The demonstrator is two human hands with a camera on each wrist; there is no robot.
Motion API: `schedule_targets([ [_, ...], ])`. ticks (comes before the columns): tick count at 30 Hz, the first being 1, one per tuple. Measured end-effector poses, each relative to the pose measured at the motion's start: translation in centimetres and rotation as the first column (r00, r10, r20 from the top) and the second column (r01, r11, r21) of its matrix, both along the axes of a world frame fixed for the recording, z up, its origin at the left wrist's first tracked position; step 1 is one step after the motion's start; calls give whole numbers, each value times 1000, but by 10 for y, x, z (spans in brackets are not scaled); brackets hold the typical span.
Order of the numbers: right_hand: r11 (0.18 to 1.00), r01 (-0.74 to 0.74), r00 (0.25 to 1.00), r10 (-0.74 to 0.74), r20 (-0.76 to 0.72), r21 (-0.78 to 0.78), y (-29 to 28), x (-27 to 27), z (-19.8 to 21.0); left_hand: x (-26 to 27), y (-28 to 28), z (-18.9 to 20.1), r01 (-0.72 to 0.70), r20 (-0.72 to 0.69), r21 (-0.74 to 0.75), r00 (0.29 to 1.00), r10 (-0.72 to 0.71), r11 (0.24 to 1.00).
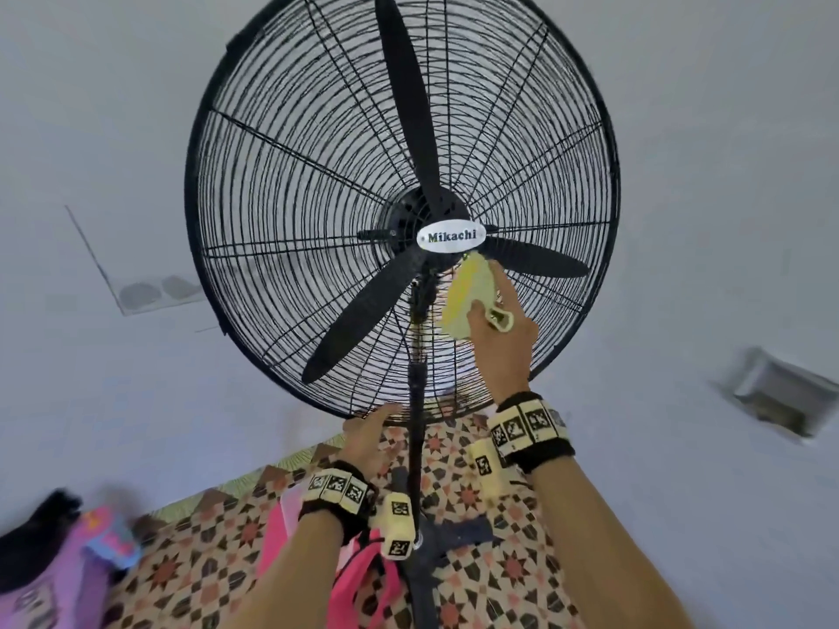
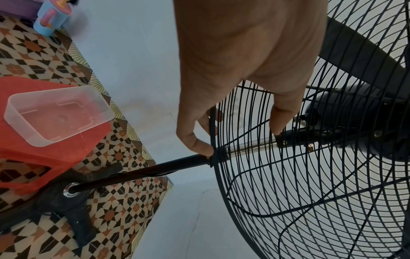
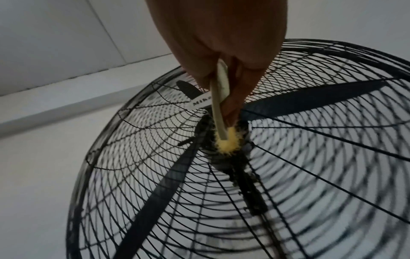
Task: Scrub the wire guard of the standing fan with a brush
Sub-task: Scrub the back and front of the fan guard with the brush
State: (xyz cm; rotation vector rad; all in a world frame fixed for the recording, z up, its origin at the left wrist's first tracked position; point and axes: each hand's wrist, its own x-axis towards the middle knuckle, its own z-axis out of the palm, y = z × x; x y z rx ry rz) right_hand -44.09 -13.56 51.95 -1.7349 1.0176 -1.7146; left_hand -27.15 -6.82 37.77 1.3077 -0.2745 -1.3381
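From the head view, my right hand (image 1: 501,342) grips the brush (image 1: 472,297), fingers curled round its pale handle, the bristle end against the wire guard (image 1: 281,183) at about five o'clock from the Mikachi badge (image 1: 451,238). The brush's long axis runs from hand toward hub, pointing roughly eleven o'clock. My left hand (image 1: 370,435) sits at the guard's six o'clock rim, beside the pole (image 1: 415,429).

In the left wrist view, the left hand (image 2: 241,73) has its fingers (image 2: 195,140) loosely curled over the rim of the guard (image 2: 310,201), steadying it, I judge. A clear plastic tub (image 2: 55,113) on a red stool (image 2: 33,157) sits at nine o'clock (it looks empty, though a little water would be hard to tell).

In the right wrist view, the right hand (image 3: 221,43) pinches the handle; yellow bristles (image 3: 228,142) press the wires at the hub, so the next stroke likely runs outward along the spokes.
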Motion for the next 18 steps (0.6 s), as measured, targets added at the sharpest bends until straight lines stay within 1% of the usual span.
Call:
schedule_targets([
  [1,1000,27,1000,-27,15,3,-1,0,1,-1,0,3,-16,-50,15,999,17,1000],
  [2,1000,20,1000,-20,9,-14,1,1,5,-1,-2,1,-27,-64,26,998,29,999],
  [3,999,-14,1000,14,-8,-40,3,2,10,-1,-3,0,-26,-89,35,996,29,999],
  [4,995,-63,997,60,-39,-71,6,3,15,-1,-4,-1,-18,-82,35,996,21,999],
  [6,982,-148,984,134,-121,-119,5,5,19,2,-4,-6,-65,-93,14,993,66,998],
  [7,979,-153,980,133,-150,-131,3,5,19,2,-3,-5,-89,-101,25,991,91,996],
  [8,984,-125,984,107,-142,-124,-1,4,18,1,-2,-4,-73,-83,47,994,76,996],
  [10,998,-30,999,27,-39,-63,-5,2,18,4,-6,-8,-79,-66,59,994,83,995],
  [11,999,9,1000,-9,6,-45,-5,2,19,1,-1,0,-76,-56,39,995,79,996],
  [13,996,40,999,-37,36,-79,-1,3,24,0,-1,1,-58,-70,18,996,60,998],
  [14,993,30,999,-27,35,-111,1,4,29,0,-1,1,-43,-104,15,994,44,999],
  [16,988,-38,999,39,4,-153,0,8,36,2,-2,-3,-74,-195,27,978,78,997],
  [18,983,-82,995,70,-78,-167,-5,10,34,4,1,-3,-101,-172,40,979,106,994],
])
